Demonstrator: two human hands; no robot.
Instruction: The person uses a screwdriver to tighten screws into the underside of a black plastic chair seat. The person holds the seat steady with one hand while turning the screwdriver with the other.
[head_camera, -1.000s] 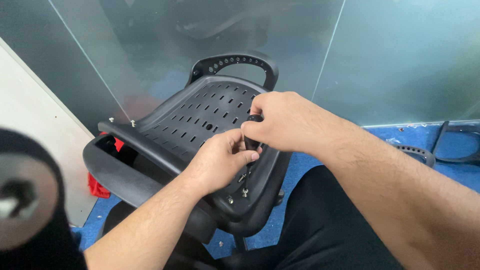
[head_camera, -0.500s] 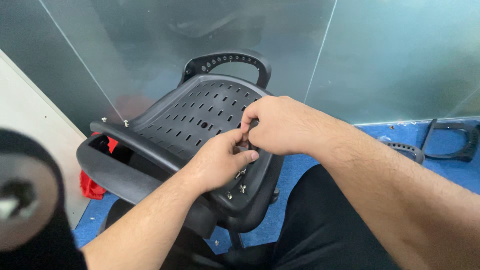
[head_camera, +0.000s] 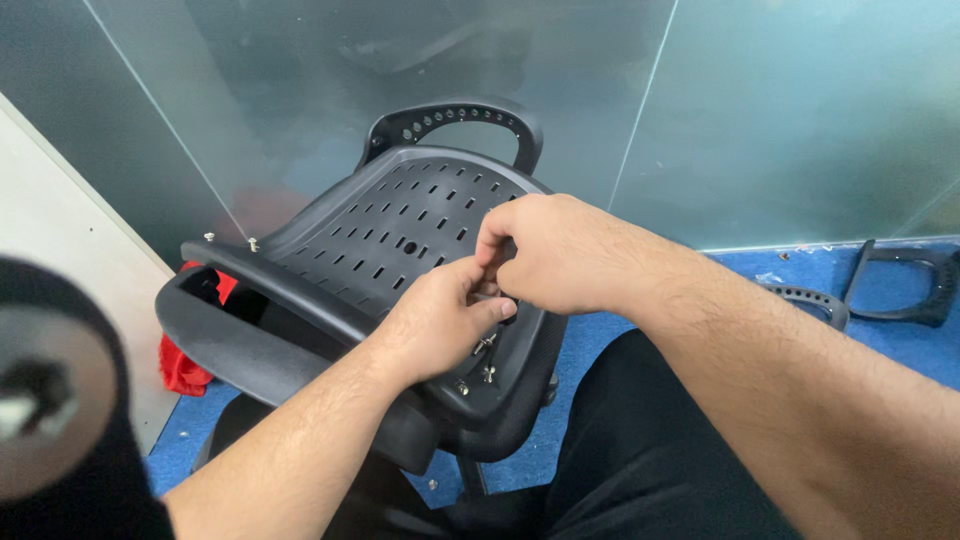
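At five o'clock on the perforated black chair seat (head_camera: 400, 225), I pinch a small fastener between my left hand (head_camera: 440, 320) and right hand (head_camera: 560, 250), fingertips pressed together, steadying it above loose screws (head_camera: 485, 358).

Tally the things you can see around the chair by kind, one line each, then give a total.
Hands: 2, left hand and right hand
Seat shell: 1
Loose armrests on the floor: 2, armrest and armrest
Red cloth: 1
Total: 6
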